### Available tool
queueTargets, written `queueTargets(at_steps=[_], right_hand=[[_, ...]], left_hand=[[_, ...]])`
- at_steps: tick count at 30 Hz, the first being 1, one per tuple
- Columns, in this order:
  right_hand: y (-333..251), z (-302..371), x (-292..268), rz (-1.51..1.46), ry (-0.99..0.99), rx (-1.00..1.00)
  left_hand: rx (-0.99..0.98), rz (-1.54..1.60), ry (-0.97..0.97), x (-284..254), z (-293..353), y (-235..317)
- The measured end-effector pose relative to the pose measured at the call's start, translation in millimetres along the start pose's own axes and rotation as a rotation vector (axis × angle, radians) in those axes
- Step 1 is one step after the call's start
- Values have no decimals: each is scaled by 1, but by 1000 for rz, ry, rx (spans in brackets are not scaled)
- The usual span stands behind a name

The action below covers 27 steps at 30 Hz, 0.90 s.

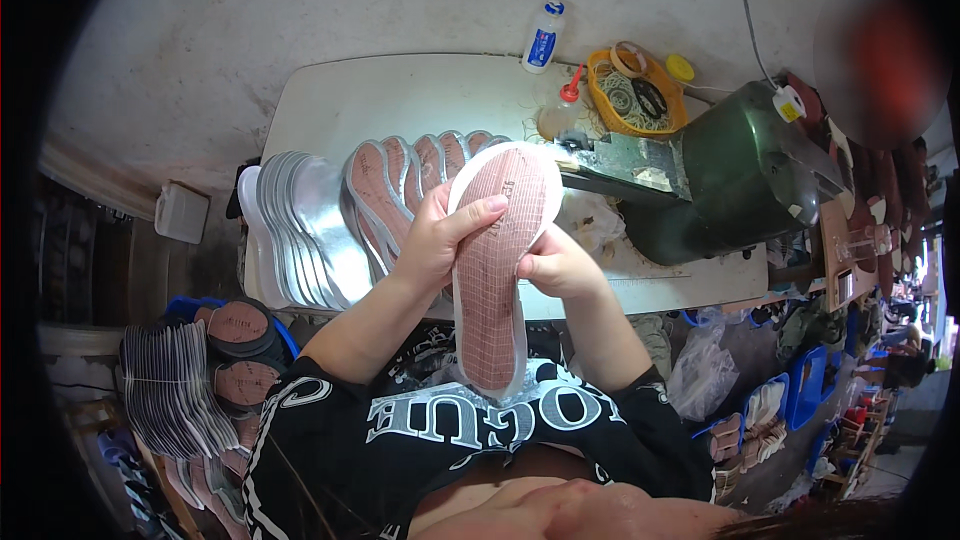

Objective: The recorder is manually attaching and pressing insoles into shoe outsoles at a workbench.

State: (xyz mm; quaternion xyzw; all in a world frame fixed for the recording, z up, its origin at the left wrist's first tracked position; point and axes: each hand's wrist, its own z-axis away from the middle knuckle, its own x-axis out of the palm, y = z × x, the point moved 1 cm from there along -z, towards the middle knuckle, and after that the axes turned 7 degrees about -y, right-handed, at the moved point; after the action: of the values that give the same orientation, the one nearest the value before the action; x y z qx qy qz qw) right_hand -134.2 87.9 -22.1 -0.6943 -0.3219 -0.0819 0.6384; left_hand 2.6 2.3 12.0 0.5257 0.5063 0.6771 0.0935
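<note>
An insole with a pinkish-brown checked face and a white rim is held up in front of my chest. My left hand grips its left edge, the thumb lying across the face. At the opposite edge, my right hand pinches it with the thumb in front; the other fingers are hidden behind. Just beyond my left hand, a fanned row of similar brown insoles with silvery edges lies on the table. Left of those leans a row of silver-white insoles. A dark green sewing machine stands to the right.
The white table carries a blue-labelled bottle, a red-tipped squeeze bottle and a yellow basket of small items. A tied stack of insoles is at lower left. A clear plastic bag hangs at lower right.
</note>
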Motion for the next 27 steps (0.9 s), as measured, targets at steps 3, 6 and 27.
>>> queueTargets(at_steps=[3, 6, 27], right_hand=[[-35, -1, 9, 215, 47, 165], [-43, -12, 11, 910, 365, 96], [16, 36, -18, 24, 247, -59]], left_hand=[[91, -101, 137, -6, -8, 0], [362, -365, 317, -5, -21, -7], [14, -29, 278, -17, -60, 12]])
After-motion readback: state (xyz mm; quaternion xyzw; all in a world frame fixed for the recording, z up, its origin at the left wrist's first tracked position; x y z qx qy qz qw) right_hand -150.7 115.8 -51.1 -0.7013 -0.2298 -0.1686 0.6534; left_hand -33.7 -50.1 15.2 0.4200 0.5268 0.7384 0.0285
